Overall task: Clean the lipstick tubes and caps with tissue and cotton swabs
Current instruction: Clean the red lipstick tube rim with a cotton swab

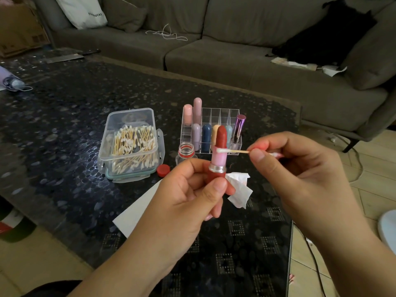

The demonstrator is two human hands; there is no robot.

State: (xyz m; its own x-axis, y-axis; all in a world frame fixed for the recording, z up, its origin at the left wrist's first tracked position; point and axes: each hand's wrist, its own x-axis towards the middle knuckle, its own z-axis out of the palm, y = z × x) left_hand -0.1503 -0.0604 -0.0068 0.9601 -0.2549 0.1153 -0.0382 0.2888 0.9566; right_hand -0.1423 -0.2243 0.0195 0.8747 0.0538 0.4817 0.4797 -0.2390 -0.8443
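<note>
Home living room: grey sofa (pixel 235 50), coffee table (pixel 64 125).

Red lipstick (pixel 221 133), pink tube (pixel 218 156), black pebble-patterned table (pixel 85 116).

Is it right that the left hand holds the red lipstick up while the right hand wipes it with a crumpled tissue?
Not quite. The left hand does hold the red lipstick up, but the right hand wipes it with a cotton swab, not a tissue. The head view shows the swab's white tip against the pink tube. The crumpled tissue lies on the table.
</note>
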